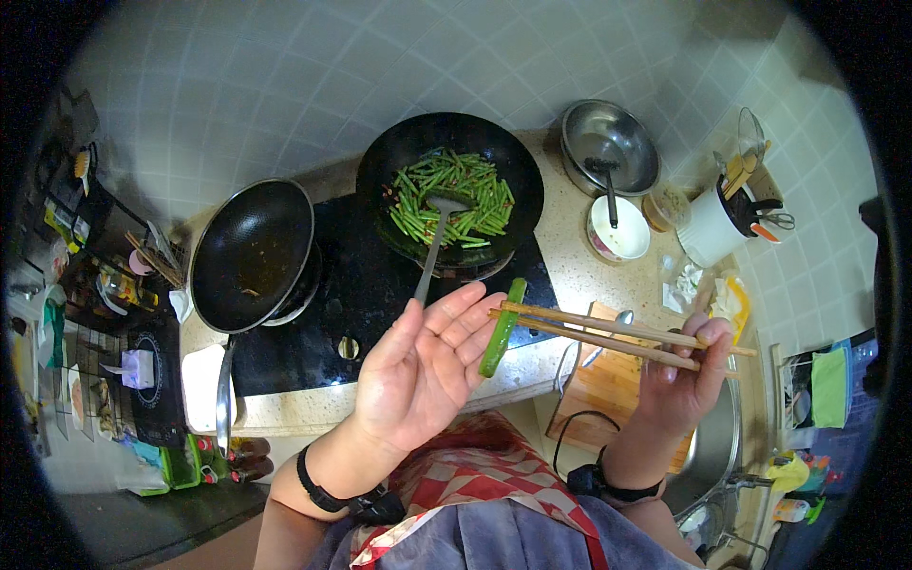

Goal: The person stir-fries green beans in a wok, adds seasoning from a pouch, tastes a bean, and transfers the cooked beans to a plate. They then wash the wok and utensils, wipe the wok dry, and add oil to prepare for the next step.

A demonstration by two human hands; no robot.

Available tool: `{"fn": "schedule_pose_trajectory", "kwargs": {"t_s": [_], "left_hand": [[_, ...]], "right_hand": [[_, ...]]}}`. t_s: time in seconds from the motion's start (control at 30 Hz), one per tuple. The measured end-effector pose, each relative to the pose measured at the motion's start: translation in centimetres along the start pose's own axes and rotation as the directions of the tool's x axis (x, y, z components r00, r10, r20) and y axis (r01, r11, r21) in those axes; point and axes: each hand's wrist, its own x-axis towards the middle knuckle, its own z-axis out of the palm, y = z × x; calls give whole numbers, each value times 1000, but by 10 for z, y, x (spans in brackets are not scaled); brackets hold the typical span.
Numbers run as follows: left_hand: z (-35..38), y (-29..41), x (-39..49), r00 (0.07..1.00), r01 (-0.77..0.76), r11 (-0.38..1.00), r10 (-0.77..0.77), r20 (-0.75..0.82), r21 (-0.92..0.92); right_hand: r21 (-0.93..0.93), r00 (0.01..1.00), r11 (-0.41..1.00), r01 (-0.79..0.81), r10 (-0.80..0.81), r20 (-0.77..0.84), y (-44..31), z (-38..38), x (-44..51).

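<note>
Wooden chopsticks are held in my right hand, which is on the right side of the view. Their tips pinch a piece of green bean, shiny and tilted. Just beside and under that piece is my left hand, palm up with fingers spread and holding nothing; whether the bean touches its fingers I cannot tell. Beyond the hands a black wok on the hob contains many cut green beans with small reddish bits. A metal spatula rests in the wok, its handle reaching toward my left hand.
A frying pan stands on the hob's left. Right of the wok are a steel bowl, a white bowl and a utensil holder. A wooden cutting board with a spoon lies by the sink.
</note>
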Motion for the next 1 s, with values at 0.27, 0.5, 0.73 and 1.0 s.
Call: {"fn": "schedule_pose_trajectory", "kwargs": {"t_s": [0.27, 0.5, 0.73, 1.0], "left_hand": [[0, -6, 0, 997, 76, 997, -75, 25, -17], [-1, -5, -3, 999, 40, 999, -40, 18, 1], [1, -2, -5, 1000, -20, 998, 20, -2, 64], [-1, -2, -3, 999, -29, 996, 28, 20, 79]], "right_hand": [[-28, 1000, 999, -17, 17, 9, -2, 0, -3], [14, 998, 998, -56, 56, -11, 2, 5, 0], [65, 994, 997, -36, 29, 103, -2, 7, 5], [124, 992, 990, -65, 51, 117, 0, 8, 4]]}}
